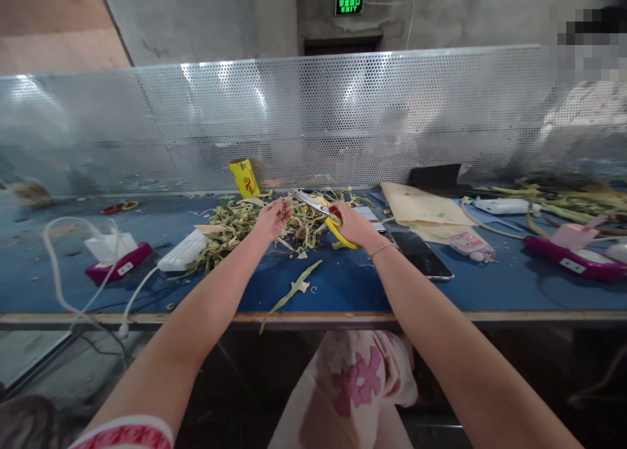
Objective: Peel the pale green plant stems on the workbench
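My right hand (351, 224) grips a pair of scissors (312, 203) with yellow and red handles. Their metal blades point left toward my other hand. My left hand (273, 219) has its fingertips pinched together just left of the blade tips; whatever they hold is too small to make out. Beneath and around both hands spreads a heap of dry, green-brown plant scraps (223, 230), like trimmed stalks and husks. Closer to me, one long pale-green strip (292, 294) lies across the table, its end over the front edge.
Left of the heap are a white power strip (183, 251) and a purple socket box (119, 263) with cables. A yellow box (244, 178) stands behind. Rightward lie a phone (422, 256), cardboard (424, 205), a pink case (473, 246) and another purple socket box (575, 256). A perforated metal screen (313, 119) borders the back.
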Tool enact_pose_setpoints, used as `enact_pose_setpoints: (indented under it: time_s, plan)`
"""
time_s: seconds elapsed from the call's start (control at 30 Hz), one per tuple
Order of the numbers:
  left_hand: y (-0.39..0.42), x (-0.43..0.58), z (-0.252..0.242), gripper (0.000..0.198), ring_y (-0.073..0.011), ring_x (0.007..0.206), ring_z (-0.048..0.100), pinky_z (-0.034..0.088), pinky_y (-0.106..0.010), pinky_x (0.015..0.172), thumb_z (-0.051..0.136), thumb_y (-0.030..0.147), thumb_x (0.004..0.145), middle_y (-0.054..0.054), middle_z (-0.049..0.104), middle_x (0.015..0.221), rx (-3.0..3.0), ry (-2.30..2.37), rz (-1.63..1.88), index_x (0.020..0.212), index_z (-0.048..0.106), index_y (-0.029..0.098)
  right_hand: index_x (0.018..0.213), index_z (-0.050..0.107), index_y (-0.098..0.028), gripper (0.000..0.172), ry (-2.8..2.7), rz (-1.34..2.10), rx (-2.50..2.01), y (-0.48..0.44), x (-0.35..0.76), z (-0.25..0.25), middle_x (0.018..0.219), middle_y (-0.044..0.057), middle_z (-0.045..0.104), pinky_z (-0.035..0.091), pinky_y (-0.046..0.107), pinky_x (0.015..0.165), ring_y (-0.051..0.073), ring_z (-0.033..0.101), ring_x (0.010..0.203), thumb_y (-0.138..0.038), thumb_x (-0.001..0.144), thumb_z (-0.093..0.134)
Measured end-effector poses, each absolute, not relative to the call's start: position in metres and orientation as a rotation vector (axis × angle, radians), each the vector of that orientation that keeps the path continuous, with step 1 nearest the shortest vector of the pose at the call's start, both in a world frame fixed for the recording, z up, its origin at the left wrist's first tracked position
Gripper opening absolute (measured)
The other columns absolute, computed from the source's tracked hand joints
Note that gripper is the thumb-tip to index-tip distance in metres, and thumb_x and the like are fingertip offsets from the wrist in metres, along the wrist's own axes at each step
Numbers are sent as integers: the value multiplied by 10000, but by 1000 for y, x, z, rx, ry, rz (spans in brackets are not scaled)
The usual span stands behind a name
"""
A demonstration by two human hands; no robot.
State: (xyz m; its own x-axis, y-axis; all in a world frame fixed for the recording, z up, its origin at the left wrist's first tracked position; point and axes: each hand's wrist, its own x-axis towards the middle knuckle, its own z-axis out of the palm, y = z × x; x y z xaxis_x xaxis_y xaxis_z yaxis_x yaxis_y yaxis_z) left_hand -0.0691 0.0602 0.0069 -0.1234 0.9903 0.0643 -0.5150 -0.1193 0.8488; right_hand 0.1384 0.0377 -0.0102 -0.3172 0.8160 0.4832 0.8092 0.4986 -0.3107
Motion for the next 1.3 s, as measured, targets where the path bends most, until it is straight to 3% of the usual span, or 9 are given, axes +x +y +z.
enact_pose_setpoints:
  time_s: [0.37, 0.8, 1.1, 1.3]
  plan:
    - [58, -64, 8, 150, -46, 458, 511, 470, -156, 534, 463, 55, 774, -2, 564, 525, 784, 849, 1523, 650, 519, 116, 1100, 451, -172, 397, -2185, -63, -1378, 35, 138, -8, 915, 96, 623, 382, 270, 618, 220, 579, 787, -334, 743, 513]
    - [56, -64, 10, 103, -78, 544, 568, 501, -216, 639, 512, 83, 758, -18, 582, 583, 744, 804, 1480, 666, 542, 118, 1083, 473, -201, 352, -2143, -98, -1478, 35, 138, -6, 861, 72, 636, 360, 245, 577, 200, 579, 737, -293, 746, 514]
    - [59, -68, 7, 71, -77, 542, 567, 498, -234, 626, 557, 57, 703, -12, 600, 627, 807, 799, 1486, 685, 535, 121, 1065, 484, -207, 327, -2084, -47, -1506, 34, 139, -4, 889, 76, 633, 371, 253, 567, 208, 578, 731, -280, 746, 493]
    - [58, -68, 9, 106, -73, 542, 573, 493, -228, 667, 538, 13, 693, -2, 587, 588, 773, 789, 1537, 665, 532, 115, 1088, 462, -192, 382, -2065, -103, -1465, 32, 138, -5, 925, 87, 629, 407, 280, 629, 227, 587, 792, -333, 736, 508]
